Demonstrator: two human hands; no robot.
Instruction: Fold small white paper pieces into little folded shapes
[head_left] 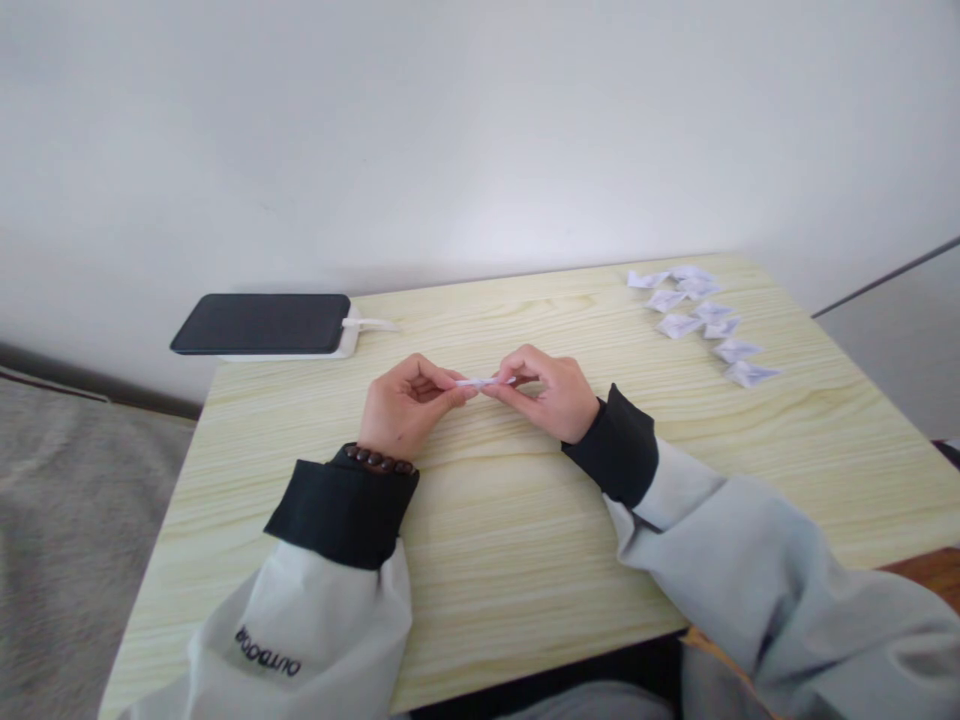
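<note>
A small folded piece of white paper [480, 382] is held level above the middle of the table, seen nearly edge-on. My left hand [409, 400] pinches its left end between thumb and fingers. At the other end, the thumb and fingertips of my right hand [546, 390] are closed on the same paper. The fingertips hide much of it, so its exact fold cannot be made out. Several small folded white paper figures [679, 325], pointed in shape, lie in a loose group toward the table's back right.
A dark-screened phone [262, 323] rests on a white block [349, 340] at the back left, with a white cable [375, 324] plugged in. The pale wood-grain table [480, 560] meets a white wall [480, 130] behind. Grey fabric [67, 540] lies below the left edge.
</note>
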